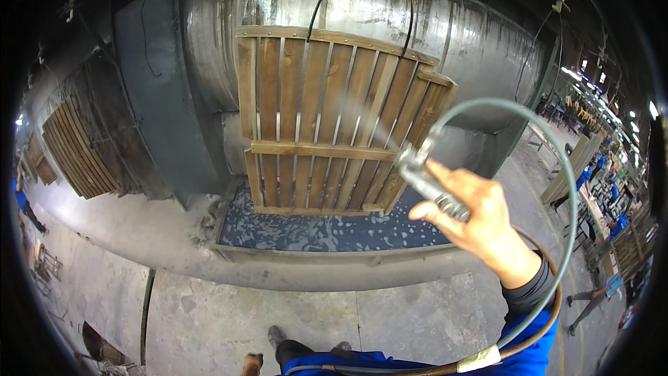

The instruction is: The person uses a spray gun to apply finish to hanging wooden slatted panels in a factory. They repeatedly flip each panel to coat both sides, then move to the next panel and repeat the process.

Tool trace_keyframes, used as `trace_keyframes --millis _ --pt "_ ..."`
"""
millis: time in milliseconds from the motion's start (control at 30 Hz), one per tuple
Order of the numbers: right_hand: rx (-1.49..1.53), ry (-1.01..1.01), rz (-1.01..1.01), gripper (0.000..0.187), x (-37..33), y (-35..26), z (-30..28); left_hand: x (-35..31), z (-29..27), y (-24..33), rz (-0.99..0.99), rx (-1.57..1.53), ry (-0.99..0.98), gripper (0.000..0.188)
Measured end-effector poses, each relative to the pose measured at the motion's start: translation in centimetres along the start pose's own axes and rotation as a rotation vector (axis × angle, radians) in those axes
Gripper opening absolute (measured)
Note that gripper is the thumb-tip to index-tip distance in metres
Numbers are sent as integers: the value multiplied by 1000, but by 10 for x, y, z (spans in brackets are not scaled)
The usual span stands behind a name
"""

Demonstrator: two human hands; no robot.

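Observation:
My right hand [487, 223] is closed around a metal spray gun [416, 167], raised in front of a slatted wooden panel [327, 97]. Pale mist streams from the nozzle toward the brown slats. A grey-green hose [567, 174] loops from the gun over my forearm, beside a brown hose [553, 306]; pale tape [480, 360] binds them low down. Two dark cords [409, 14] hold the panel up by its top rail. At the lower edge only a small part of my left hand [250, 365] shows, hanging low beside my leg, its fingers too hidden to read.
Behind the panel curves a stained metal wall [480, 49]. Below it lies a trough [376, 256] of dark, foamy liquid. A grey partition [149, 76] stands left, with more slatted panels [80, 146] beyond. Far right, several people work near tables and wooden parts [630, 257].

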State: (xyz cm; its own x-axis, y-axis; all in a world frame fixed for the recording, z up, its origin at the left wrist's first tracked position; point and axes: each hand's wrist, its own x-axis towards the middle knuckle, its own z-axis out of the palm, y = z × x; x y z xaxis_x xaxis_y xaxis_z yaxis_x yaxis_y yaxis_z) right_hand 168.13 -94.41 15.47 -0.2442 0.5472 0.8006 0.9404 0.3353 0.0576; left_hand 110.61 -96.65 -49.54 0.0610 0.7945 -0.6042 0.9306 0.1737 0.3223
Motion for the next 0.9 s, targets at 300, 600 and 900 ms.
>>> trace_keyframes --millis 300,600,900 --pt "-141 -42 -79 75 33 -83 57 95 -82 20 51 -92 99 54" --pt "-88 -35 82 69 126 -181 85 87 -158 -127 -419 -299 -127 54" --pt "-337 -154 -35 76 167 -250 186 164 -183 -176 -367 -440 -180 52"
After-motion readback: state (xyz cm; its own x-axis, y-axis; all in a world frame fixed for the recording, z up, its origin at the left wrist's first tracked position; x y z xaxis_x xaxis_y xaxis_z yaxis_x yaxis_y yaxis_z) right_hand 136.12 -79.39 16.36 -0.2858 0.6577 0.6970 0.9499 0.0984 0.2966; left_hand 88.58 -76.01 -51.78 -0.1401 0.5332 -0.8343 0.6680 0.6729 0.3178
